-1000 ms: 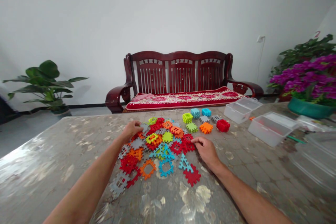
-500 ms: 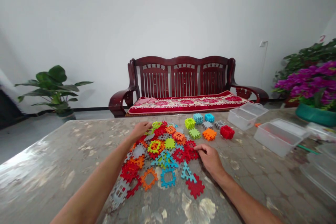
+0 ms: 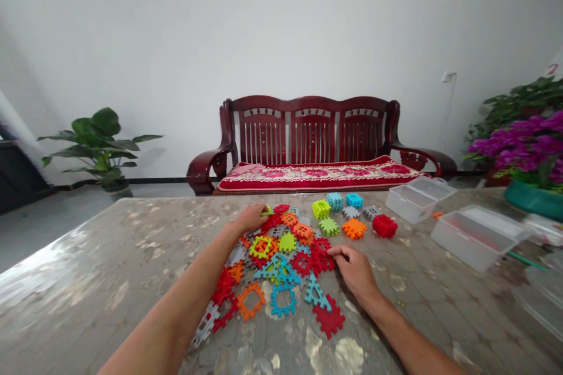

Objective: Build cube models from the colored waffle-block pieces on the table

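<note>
Clearly open, two see-through boxes at the right of the frame: far box (image 3: 404, 205) with lid (image 3: 433, 188) swung back, near box (image 3: 455, 244) with a reddish tint inside, contents too blurred to tell. Between both, one small orange scrap (image 3: 437, 214); just beside the near box, one green stick (image 3: 525, 259). At the right edge, purple flowers (image 3: 523, 137) in one teal pot (image 3: 536, 198); at mid-left, a leafy plant (image 3: 94, 143) in one dark pot (image 3: 118, 190).

At lower centre of the frame, on the table (image 3: 109, 269), a loose heap of tiles (image 3: 287, 242): flat, tooth-edged, in red, orange, lime, blue, teal and grey; some solid, some with cut-out windows, some triangular. Overlapping too much for a count. Right of the heap, eight small groups (image 3: 354, 228), each of one colour: two lime, two grey, one teal, one blue, one orange, one red; several stacked.

Left hand (image 3: 251, 220) at the heap's far left, fingertips at a lime tile (image 3: 268, 211); gripping or merely touching, cannot tell. Right hand (image 3: 355, 269) at the heap's right side, fingers bent, thumb and forefinger close together at red tiles (image 3: 323, 255); pinching or merely touching, cannot tell.
</note>
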{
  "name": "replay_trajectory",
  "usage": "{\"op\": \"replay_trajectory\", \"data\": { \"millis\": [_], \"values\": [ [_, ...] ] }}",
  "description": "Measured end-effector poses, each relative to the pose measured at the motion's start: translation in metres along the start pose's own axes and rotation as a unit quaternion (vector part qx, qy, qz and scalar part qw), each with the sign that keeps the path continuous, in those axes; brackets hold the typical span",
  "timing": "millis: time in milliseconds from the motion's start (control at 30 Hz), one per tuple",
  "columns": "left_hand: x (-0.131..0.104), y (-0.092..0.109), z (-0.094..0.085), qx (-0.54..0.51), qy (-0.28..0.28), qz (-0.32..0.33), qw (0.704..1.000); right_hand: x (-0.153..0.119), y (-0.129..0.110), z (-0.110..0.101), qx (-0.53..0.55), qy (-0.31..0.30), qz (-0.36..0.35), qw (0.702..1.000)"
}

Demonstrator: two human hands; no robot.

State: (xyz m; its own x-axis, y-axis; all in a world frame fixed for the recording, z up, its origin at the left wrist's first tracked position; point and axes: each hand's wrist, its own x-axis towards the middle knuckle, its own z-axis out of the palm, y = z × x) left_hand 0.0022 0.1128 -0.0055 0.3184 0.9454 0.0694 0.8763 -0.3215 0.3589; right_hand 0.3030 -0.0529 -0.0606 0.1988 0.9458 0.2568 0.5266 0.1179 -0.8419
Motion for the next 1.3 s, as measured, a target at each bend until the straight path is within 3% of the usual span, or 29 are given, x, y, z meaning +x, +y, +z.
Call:
{"op": "replay_trajectory", "data": {
  "millis": [367, 533, 667, 767, 967, 1300],
  "values": [
    [-0.025, 0.003, 0.001, -0.077, 0.035, 0.032, 0.996, 0.001, 0.005, 0.002, 0.019, 0.008, -0.007, 1.0],
    [-0.033, 0.006, -0.011, -0.121, -0.013, 0.068, 0.99, 0.001, 0.006, 0.004, 0.013, 0.003, -0.011, 1.0],
    [-0.02, 0.0, -0.016, -0.093, 0.019, 0.021, 0.995, 0.0, 0.004, 0.003, 0.013, 0.001, -0.009, 1.0],
    [-0.008, -0.007, -0.009, -0.043, 0.043, -0.035, 0.998, 0.0, 0.003, 0.002, 0.015, -0.004, -0.007, 1.0],
    [0.005, -0.017, 0.01, 0.023, 0.012, -0.105, 0.994, -0.001, 0.003, 0.002, 0.011, 0.002, -0.005, 1.0],
    [0.014, -0.023, 0.014, 0.02, 0.007, -0.148, 0.989, 0.0, 0.0, 0.002, 0.0, -0.002, -0.009, 1.0]
  ]
}}
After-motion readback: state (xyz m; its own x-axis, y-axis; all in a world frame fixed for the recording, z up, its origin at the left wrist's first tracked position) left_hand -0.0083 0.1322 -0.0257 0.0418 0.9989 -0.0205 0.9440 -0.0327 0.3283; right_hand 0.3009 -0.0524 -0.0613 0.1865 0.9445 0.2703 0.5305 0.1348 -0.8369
